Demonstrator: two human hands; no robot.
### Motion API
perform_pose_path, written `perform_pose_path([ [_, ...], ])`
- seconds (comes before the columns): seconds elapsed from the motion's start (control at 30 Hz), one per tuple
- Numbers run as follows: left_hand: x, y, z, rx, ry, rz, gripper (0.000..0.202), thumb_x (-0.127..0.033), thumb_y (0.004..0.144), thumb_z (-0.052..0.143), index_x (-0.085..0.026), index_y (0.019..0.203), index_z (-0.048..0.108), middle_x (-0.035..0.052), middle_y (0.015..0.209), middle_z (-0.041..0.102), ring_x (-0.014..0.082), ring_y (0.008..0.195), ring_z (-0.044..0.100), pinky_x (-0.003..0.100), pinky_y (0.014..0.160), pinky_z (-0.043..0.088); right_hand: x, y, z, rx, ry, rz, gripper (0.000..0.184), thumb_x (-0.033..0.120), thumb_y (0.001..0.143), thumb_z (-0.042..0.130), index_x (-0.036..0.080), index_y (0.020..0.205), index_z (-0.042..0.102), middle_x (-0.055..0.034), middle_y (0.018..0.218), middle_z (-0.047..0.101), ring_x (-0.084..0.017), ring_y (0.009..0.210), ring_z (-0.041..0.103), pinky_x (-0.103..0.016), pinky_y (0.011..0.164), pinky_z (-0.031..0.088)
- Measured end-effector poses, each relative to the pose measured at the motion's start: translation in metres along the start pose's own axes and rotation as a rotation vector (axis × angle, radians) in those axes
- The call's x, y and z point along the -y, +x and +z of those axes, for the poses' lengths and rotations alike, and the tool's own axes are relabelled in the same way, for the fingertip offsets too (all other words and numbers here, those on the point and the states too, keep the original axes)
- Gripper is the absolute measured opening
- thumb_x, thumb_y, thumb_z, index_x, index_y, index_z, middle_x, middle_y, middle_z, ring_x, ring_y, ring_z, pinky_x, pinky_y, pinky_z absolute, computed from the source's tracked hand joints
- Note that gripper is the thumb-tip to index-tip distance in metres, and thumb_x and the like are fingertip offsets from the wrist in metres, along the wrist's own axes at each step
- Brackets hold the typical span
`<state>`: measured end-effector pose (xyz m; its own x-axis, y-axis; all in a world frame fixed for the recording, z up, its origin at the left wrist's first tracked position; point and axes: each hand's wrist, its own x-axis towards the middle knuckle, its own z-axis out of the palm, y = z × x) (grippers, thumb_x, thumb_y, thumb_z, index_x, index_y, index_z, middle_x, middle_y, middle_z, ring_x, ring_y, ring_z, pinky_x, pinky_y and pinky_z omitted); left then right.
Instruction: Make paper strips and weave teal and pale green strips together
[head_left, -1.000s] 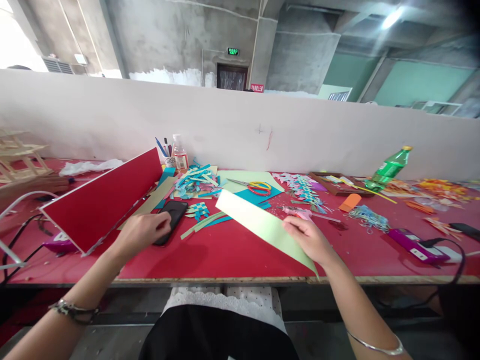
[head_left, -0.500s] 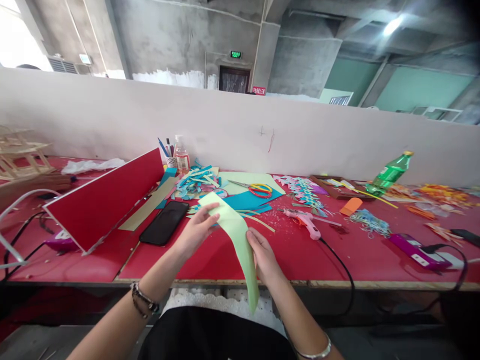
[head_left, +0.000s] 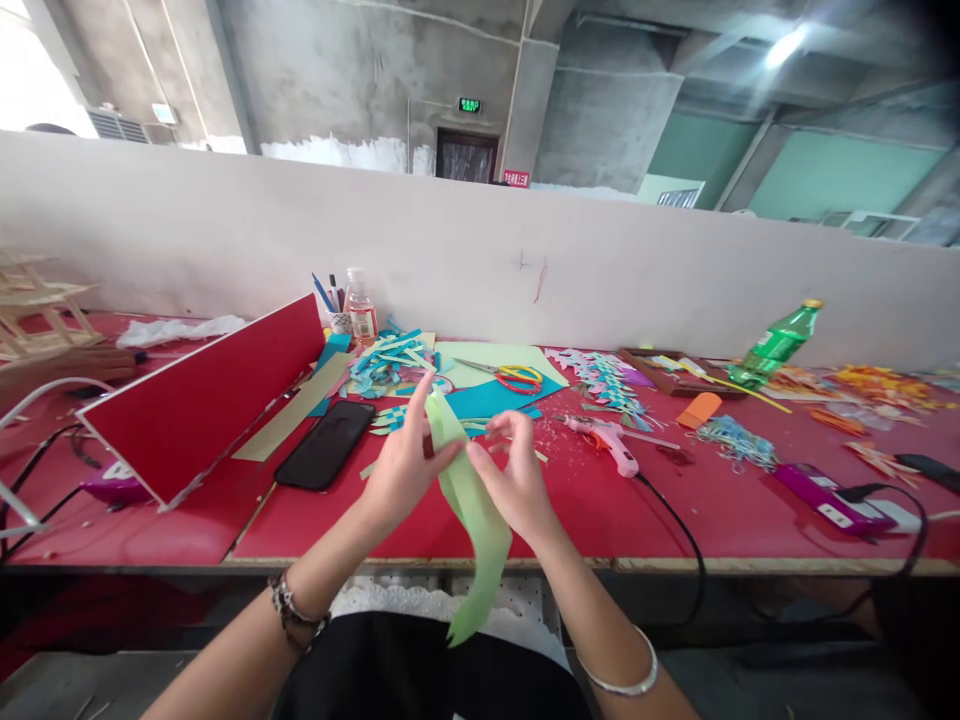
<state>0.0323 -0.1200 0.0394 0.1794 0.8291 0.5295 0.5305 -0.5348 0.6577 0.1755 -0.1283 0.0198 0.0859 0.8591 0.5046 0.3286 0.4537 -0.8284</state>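
A long light-green paper strip [head_left: 475, 520] hangs between my two hands above the front of the red table [head_left: 675, 510]. My left hand [head_left: 405, 465] pinches the strip near its upper end, fingers closed on it. My right hand [head_left: 512, 475] grips the same strip just to the right, thumb and fingers pressed on the paper. The strip's lower end droops past the table edge toward my lap. A black phone [head_left: 325, 445] lies just left of my left hand.
A tilted red board [head_left: 202, 395] stands at left. Red-and-yellow scissors [head_left: 510, 376] lie on green and blue paper sheets behind my hands. A pink glue gun [head_left: 611, 443] with its cable lies to the right, a green bottle [head_left: 776, 343] farther right. Paper scraps cover the back.
My left hand left the phone and took hold of the green strip. Both hands have come together at the centre, and the strip now hangs folded lengthwise and downward.
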Motion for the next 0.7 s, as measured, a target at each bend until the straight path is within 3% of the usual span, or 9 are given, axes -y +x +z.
perform_pose_path([
  [0.1,-0.008,-0.003,0.004,0.106,0.094,0.103,0.075,-0.023,0.077,0.049,-0.018,0.134,0.002,-0.0095,0.051,0.036,0.0062,0.043,0.037,0.014,0.044,0.028,0.010,0.018,0.000,0.061,-0.057,-0.007,0.033,0.040,0.069,0.055,0.021,0.090,0.038,-0.0029,0.089,0.048,-0.015,0.079,0.049,-0.028,0.069,0.041],
  [0.2,-0.011,-0.001,0.005,0.159,0.173,0.170,0.078,-0.029,0.077,0.051,-0.017,0.134,0.000,-0.0093,0.050,0.036,0.0069,0.042,0.039,0.014,0.042,0.026,0.017,0.033,-0.006,0.149,-0.098,-0.002,0.019,0.038,0.073,0.047,0.020,0.078,0.043,0.0002,0.075,0.050,-0.013,0.066,0.049,-0.025,0.061,0.040],
  [0.3,-0.015,0.004,0.003,0.171,0.261,0.223,0.077,-0.034,0.078,0.049,-0.016,0.134,-0.001,-0.0085,0.050,0.038,0.0082,0.041,0.041,0.015,0.040,0.025,0.027,0.040,-0.014,0.176,-0.151,-0.027,0.017,0.037,0.076,0.042,0.020,0.074,0.045,0.0010,0.071,0.052,-0.012,0.062,0.049,-0.024,0.057,0.038],
  [0.53,-0.030,0.014,0.004,0.089,0.527,0.443,0.068,-0.038,0.079,0.046,-0.018,0.132,0.009,-0.0047,0.053,0.049,0.0113,0.046,0.049,0.019,0.046,0.034,0.041,0.045,-0.019,0.126,-0.231,-0.083,0.019,0.034,0.068,0.051,0.021,0.080,0.046,0.0035,0.066,0.051,-0.011,0.057,0.048,-0.023,0.054,0.036],
  [0.7,-0.031,0.017,-0.003,0.069,0.340,0.287,0.077,-0.035,0.076,0.052,-0.017,0.133,0.003,-0.0089,0.049,0.042,0.0081,0.043,0.042,0.017,0.044,0.031,0.037,0.053,-0.036,0.154,-0.103,-0.009,0.018,0.034,0.073,0.043,0.018,0.076,0.051,0.0030,0.060,0.050,-0.010,0.054,0.046,-0.021,0.050,0.036],
])
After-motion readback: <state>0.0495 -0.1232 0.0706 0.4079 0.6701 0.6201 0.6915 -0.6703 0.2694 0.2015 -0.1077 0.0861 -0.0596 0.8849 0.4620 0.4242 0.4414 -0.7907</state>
